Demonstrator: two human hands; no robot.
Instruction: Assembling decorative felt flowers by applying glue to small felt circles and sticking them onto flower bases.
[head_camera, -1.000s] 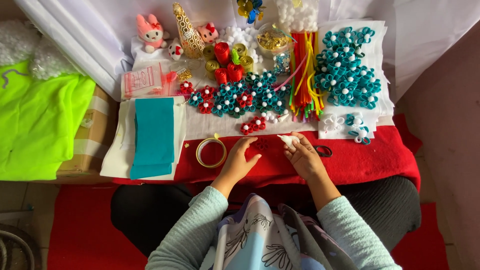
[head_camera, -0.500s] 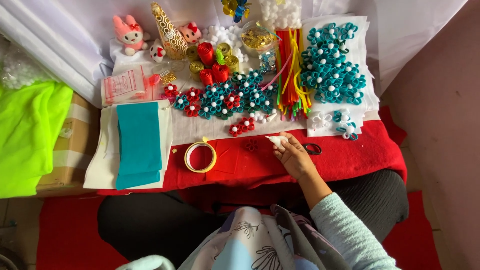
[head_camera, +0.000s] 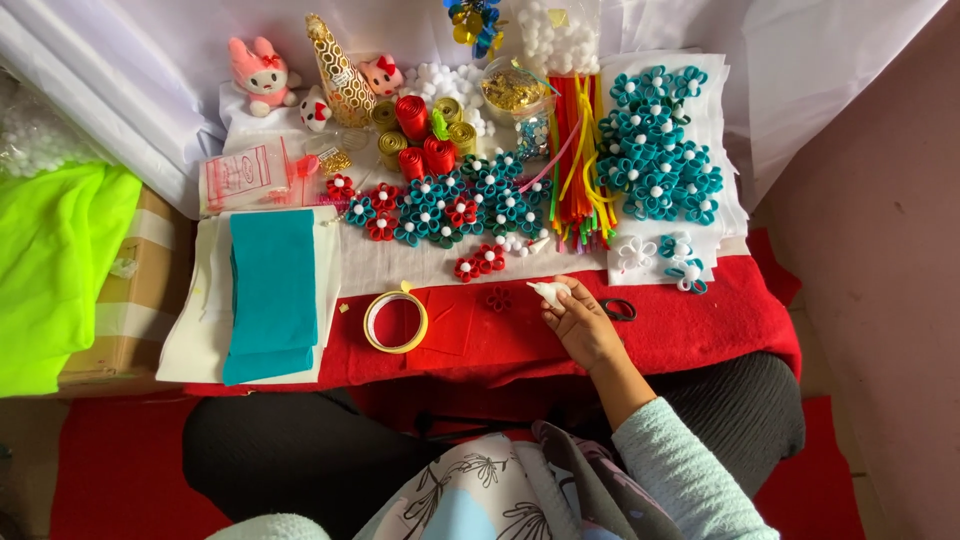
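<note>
My right hand (head_camera: 583, 325) is clamped on a small white glue bottle (head_camera: 549, 293), long axis tilted, nozzle end pointing up-left toward the red felt flower (head_camera: 498, 298) just beside it on bare red cloth near the worktop's (head_camera: 720, 325) front edge, scissors (head_camera: 618, 309) close right, tape ring (head_camera: 395, 321) well left; left hand out of view.

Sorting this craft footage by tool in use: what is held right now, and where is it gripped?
The right hand pinches a small white tube-like item at its rear end; left hand out of view.
</note>
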